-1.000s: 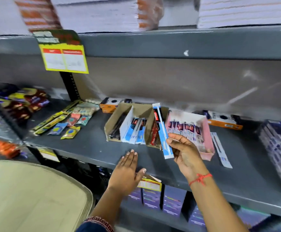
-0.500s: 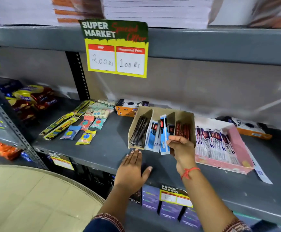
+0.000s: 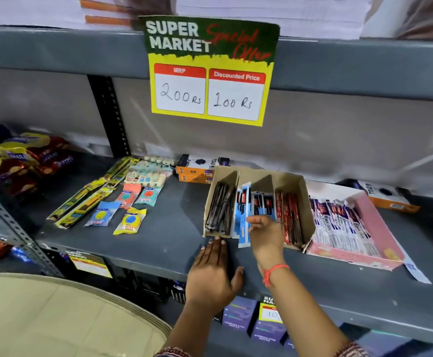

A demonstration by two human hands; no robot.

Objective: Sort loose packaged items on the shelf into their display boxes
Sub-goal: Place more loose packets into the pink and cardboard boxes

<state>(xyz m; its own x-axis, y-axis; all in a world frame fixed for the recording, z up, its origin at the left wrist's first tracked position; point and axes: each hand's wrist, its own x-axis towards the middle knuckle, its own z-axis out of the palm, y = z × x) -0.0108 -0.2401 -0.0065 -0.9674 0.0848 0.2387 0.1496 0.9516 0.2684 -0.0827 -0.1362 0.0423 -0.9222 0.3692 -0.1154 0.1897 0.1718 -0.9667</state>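
1. Right hand (image 3: 265,234) pinches a blue packet (image 3: 243,228) at its side, fingers curled on it; a red thread circles the wrist.
2. That packet lies lengthwise in the middle compartment of the cardboard box (image 3: 303,199), its near end sticking out past the box's open front onto the shelf (image 3: 174,243).
3. Left hand (image 3: 214,271) lies flat and open on the shelf, palm down, gripping nothing; its fingertips (image 3: 216,239) touch the front edge of the box's left compartment.
4. One cardboard box with three compartments: dark packets on the left, blue packets in the middle, red packets (image 3: 288,215) on the right. Exact counts inside cannot be told.
5. One pink box (image 3: 375,222) sits touching the cardboard box's right side, filled with a row of white and purple packets.
6. One white strip (image 3: 416,273) lies loose on the shelf just right of the pink box.
7. Left of the cardboard box, loose items lie well apart from it: four small pouches (image 3: 130,221) (two blue, one yellow, one orange), several long yellow-green packs (image 3: 81,204), and one pack of pale round pieces.
8. Two orange-and-black cartons (image 3: 197,171) are stacked behind the cardboard box; one more stands behind the pink box.
9. One price sign (image 3: 210,73) hangs from the upper shelf, reading 200 Rs and 100 Rs.
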